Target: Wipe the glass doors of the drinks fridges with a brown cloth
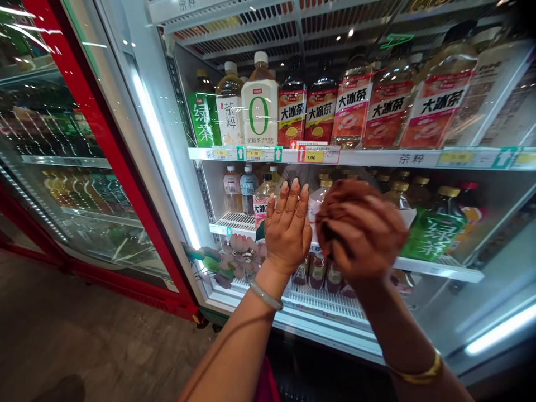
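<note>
My left hand (288, 226) lies flat with fingers outstretched, seemingly against the glass door of a drinks fridge. A pale bangle (266, 295) circles that wrist. To its right, my right hand (368, 237) grips a bunched reddish-brown cloth (345, 204) up at the glass; both are smeared by motion. A gold bracelet (419, 375) is on the right wrist. A flower decal (243, 254) shows on the glass at lower left of my left hand. Behind the hands, bottles on the middle shelf are partly hidden.
Large tea bottles (259, 106) line the upper shelf, above a price-tag strip (368, 157). A green-labelled bottle (439, 226) stands on the middle shelf at right. The red frame (109, 145) of a neighbouring fridge rises at left, over a dark floor (125, 335).
</note>
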`<state>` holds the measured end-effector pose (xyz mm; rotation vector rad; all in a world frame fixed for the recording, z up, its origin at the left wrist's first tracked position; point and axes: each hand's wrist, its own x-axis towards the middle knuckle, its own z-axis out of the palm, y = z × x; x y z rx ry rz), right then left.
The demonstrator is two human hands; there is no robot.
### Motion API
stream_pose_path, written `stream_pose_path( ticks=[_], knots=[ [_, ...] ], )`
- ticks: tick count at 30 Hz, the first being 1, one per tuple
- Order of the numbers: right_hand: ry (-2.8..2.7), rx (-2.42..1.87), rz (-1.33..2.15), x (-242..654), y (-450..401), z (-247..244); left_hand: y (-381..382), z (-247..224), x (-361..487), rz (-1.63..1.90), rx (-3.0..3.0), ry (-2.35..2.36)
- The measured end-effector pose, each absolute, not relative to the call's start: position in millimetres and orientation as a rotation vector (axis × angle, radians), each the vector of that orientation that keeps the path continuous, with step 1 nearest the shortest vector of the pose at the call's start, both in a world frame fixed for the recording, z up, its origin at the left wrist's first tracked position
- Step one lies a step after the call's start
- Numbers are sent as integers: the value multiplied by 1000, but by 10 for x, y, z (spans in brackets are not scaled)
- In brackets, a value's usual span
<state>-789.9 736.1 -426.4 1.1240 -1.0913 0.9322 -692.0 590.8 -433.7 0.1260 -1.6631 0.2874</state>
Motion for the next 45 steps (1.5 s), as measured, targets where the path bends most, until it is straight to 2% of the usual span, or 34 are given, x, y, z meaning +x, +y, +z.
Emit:
stream_pose_path(
  ticks=[4,6,10,14,17,23,32,39,45],
  knots=[
    [-1140,851,1083,-8239,7667,-4082,5904,-4339,-6926,287,115,-1662],
    [-1116,820,1053,-8247,7645,-4110,5902,-4345,-6928,280,122,-1669],
    [-1103,888,1055,-7898,7304,-4326,5900,-4355,-6925,257,121,-1689],
    [-1135,1147,1004,-7618,7095,-4403,5901,-4352,-6917,242,97,-1679],
    [-1118,1155,1000,-7730,7249,-4239,5907,-4347,-6919,261,114,-1672],
    [-1197,897,1031,-8040,7547,-3933,5921,-4335,-6921,271,105,-1662],
    [-1217,1210,1002,-7489,7131,-4205,5899,-4353,-6938,272,131,-1632],
    [-1181,929,1071,-8012,7591,-4011,5917,-4339,-6921,275,102,-1652],
    [-1142,1069,1008,-7738,7201,-4412,5912,-4339,-6922,272,121,-1660]
  ],
)
